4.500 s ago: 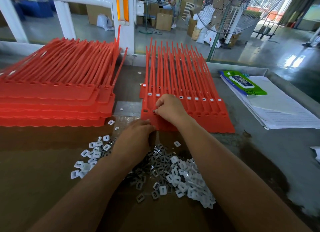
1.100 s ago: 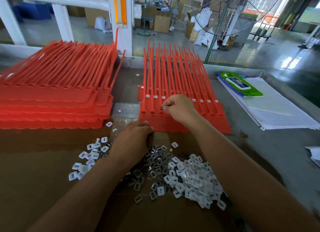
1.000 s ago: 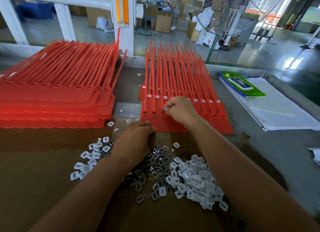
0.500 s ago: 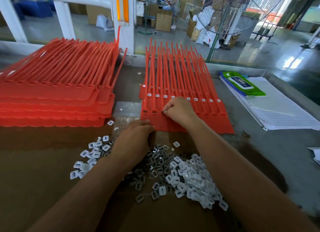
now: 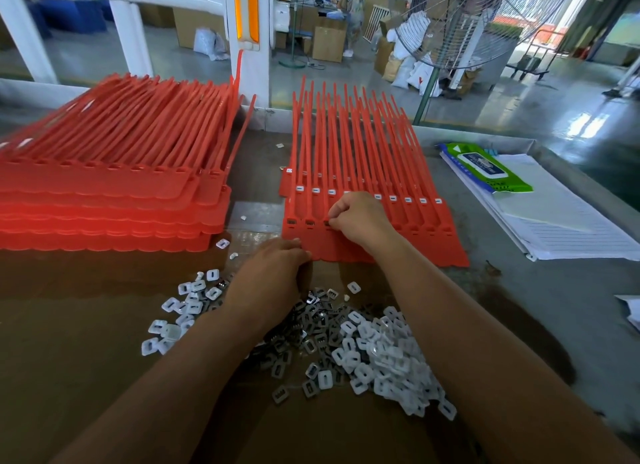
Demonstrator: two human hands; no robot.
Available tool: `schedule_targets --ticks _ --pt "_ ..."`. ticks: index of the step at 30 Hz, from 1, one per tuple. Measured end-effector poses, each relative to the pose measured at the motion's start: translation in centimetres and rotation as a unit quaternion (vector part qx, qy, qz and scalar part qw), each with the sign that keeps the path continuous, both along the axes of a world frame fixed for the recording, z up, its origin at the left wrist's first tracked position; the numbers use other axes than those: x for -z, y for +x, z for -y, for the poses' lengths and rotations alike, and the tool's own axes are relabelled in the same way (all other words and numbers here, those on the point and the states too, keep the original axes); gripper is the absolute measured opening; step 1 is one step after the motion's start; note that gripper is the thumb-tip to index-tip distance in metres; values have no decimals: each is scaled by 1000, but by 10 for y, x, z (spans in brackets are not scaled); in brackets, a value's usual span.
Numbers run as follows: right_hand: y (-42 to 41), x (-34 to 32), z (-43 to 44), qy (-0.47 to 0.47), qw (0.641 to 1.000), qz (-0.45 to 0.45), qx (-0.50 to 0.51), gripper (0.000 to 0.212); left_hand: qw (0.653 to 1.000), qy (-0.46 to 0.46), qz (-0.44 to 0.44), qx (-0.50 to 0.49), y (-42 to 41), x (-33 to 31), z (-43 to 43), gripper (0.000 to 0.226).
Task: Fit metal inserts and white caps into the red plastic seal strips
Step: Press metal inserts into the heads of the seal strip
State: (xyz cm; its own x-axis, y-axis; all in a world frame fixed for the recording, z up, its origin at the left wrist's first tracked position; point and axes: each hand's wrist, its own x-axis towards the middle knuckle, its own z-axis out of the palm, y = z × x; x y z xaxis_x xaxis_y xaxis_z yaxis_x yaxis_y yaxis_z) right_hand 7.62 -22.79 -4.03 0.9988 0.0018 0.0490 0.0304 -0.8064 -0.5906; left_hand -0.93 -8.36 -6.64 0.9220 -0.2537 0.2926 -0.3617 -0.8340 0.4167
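Red strips (image 5: 433,252) lay in two lots on the bench (image 5: 554,308): a low pile of joined sheets in the middle, under the person's hands, and a taller stack (image 5: 104,200) just to its left. Along the top sheet of the middle pile, eight white caps (image 5: 407,199) showed plainly, already seated in a row, with a ninth half hidden behind the right hand (image 5: 360,218). One more fitted cap peeked out on a lower sheet at the pile's far left corner. In the row of sockets nearer the person, three held something dark; the rest were covered by the hand or too small to read.

The right hand rested on that middle pile, knuckles up and fingers curled, thumb and forefinger pinching a metal insert (image 5: 326,223) at the third socket from the left. The left hand (image 5: 270,276) sat at the pile's near edge, touching it, back turned to the camera and fingers bent under, so I could not tell whether it held anything.

Just in front of the pile, on brown cardboard (image 5: 86,359), lay loose parts too many to count: a heap of white caps (image 5: 388,339), dark metal pieces (image 5: 311,325) beside it, and a thinner scatter of caps (image 5: 187,308) further left. To the right of the pile lay one stack of lined paper (image 5: 571,228) with one green wipes pack (image 5: 491,173) on top. Beyond it stood one fan (image 5: 460,24).
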Motion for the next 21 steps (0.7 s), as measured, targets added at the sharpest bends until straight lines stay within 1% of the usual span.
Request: schedule_targets --ticks 3,5,7,12,19,21 --pt "-7 -5 7 43 998 -9 -41 13 1000 1 -5 0 1 0 0 38" --pt "-14 -8 11 58 996 -6 -64 20 1000 -1 -2 1 0 0 0 37" --pt "-25 -11 14 49 995 -3 -89 21 1000 -4 4 1 1 0 0 36" --pt "-61 -21 19 35 988 0 -150 15 1000 7 1 2 3 3 1 38" --pt "-98 -28 20 -18 967 -67 -246 6 1000 18 -20 -8 4 3 1 42" --pt "-102 -26 19 -36 962 -77 -259 13 1000 16 -19 -12 3 3 1 41"
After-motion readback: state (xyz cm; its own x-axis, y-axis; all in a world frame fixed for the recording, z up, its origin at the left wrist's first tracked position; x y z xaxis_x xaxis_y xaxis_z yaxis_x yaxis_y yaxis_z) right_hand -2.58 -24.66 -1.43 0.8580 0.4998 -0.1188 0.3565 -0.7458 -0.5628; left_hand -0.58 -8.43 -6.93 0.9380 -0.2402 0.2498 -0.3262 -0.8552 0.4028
